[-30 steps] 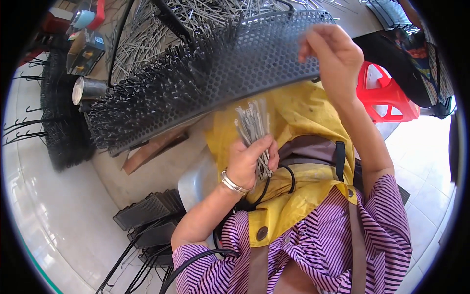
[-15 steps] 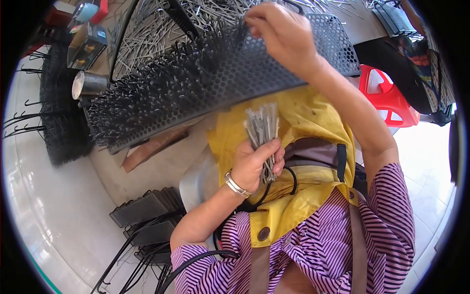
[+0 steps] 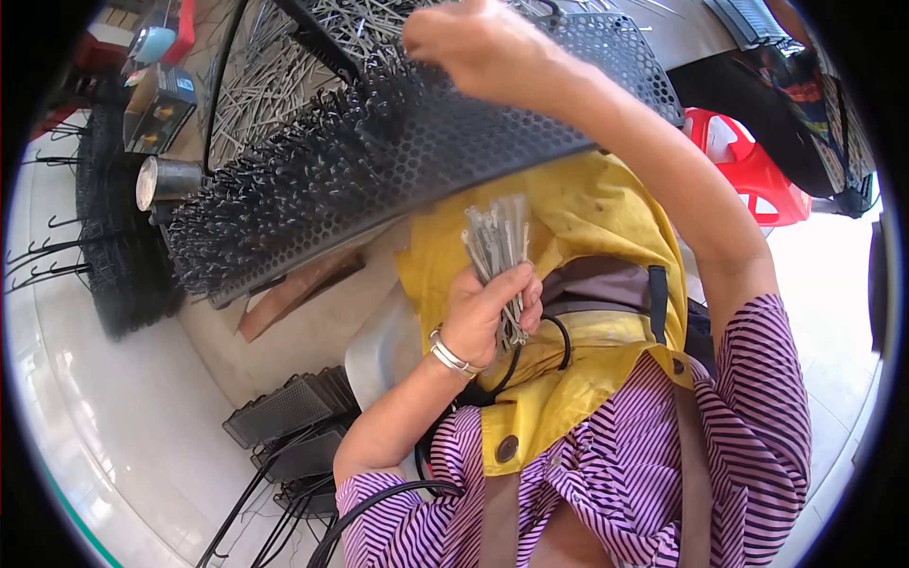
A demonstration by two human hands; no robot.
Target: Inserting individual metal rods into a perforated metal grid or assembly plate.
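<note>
My left hand (image 3: 488,308) is wrapped round a bundle of thin grey metal strips (image 3: 497,241), held upright in front of the yellow apron (image 3: 615,218). Small rounded ends show at the top of the bundle. A long black perforated tray (image 3: 445,161) lies tilted across the view, its left part densely filled with upright black-tipped pieces (image 3: 284,185). Over the tray's far edge, where the upright pieces end, is my right hand (image 3: 473,47). Its fingers are curled together and slightly blurred. Whatever they pinch is hidden.
Many loose grey strips (image 3: 275,85) cover the table behind the tray. A metal can (image 3: 175,180) and a box (image 3: 161,109) stand at its left. Black mesh racks with hooks (image 3: 118,218) hang on the left; more mesh baskets (image 3: 294,407) sit below. A red stool (image 3: 757,180) is at right.
My right hand has moved left along the tray's far edge, toward the upright pieces. My left hand still holds the bundle in nearly the same place. The view has shifted slightly.
</note>
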